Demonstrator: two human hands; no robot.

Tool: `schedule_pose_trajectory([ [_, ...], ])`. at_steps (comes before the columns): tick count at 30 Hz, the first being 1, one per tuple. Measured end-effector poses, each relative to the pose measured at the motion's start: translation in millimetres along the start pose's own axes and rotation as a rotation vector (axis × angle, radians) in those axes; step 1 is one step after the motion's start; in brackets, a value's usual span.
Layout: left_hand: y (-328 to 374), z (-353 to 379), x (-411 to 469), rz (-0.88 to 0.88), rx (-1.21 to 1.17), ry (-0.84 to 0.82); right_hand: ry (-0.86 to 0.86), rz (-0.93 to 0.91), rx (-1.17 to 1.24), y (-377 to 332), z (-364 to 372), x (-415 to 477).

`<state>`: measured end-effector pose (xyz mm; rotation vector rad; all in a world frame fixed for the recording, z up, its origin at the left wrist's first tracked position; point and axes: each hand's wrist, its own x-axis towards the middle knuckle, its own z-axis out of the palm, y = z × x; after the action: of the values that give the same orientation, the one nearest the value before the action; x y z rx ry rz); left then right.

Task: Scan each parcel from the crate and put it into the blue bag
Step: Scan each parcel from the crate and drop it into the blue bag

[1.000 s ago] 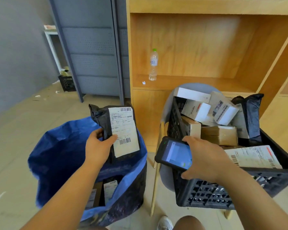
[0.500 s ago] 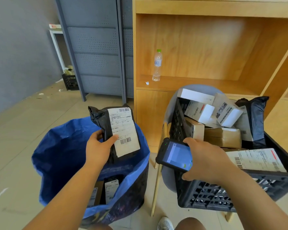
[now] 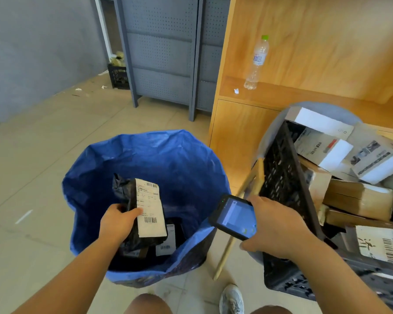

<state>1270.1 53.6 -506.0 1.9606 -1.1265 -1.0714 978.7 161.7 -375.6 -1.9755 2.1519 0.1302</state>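
Observation:
My left hand (image 3: 117, 224) grips a black plastic parcel (image 3: 132, 214) with a white barcode label, holding it inside the open mouth of the blue bag (image 3: 173, 159). Other labelled parcels (image 3: 168, 243) lie at the bag's bottom. My right hand (image 3: 275, 227) holds a black handheld scanner (image 3: 235, 216) with a lit screen, between the bag and the black crate (image 3: 281, 177). The crate on the right holds several cardboard and white boxes (image 3: 354, 196).
The crate sits on a grey chair with wooden legs (image 3: 247, 189). Behind it stands a wooden shelf unit (image 3: 304, 53) with a water bottle (image 3: 256, 62). A grey metal cabinet (image 3: 163, 53) is at the back. My shoe (image 3: 232, 299) is near the bag.
My left hand has lowered the black parcel from above the bag's rim down into the bag. The scanner hand has shifted left a little, and my view has tilted downward.

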Motion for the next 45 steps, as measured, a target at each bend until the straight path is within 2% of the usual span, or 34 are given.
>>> schedule_pose_trajectory([
  [5, -30.4, 5.0, 61.6, -0.143, 0.146, -0.015, -0.073, -0.044, -0.057, -28.7, 15.5, 65.8],
  [13, -63.8, 55.7, 164.0, -0.278, 0.288, -0.137, -0.166, -0.092, -0.160, -67.1, 52.8, 182.2],
  [24, -135.3, 132.7, 284.8, -0.492, 0.184, -0.187, -0.320, -0.158, -0.289, -85.9, 124.0, 295.6],
  [31, -163.0, 170.4, 328.7, -0.457, 0.207, -0.224, -0.345, -0.175, -0.314, -76.5, 151.3, 314.4],
  [37, -170.8, 189.4, 308.2, -0.397, 0.343, -0.405, -0.368, -0.170, -0.308, -75.6, 150.4, 313.2],
  [45, -121.2, 143.4, 276.7, -0.246, 0.490, -0.444, -0.301, -0.138, -0.315, -77.5, 104.7, 285.1],
])
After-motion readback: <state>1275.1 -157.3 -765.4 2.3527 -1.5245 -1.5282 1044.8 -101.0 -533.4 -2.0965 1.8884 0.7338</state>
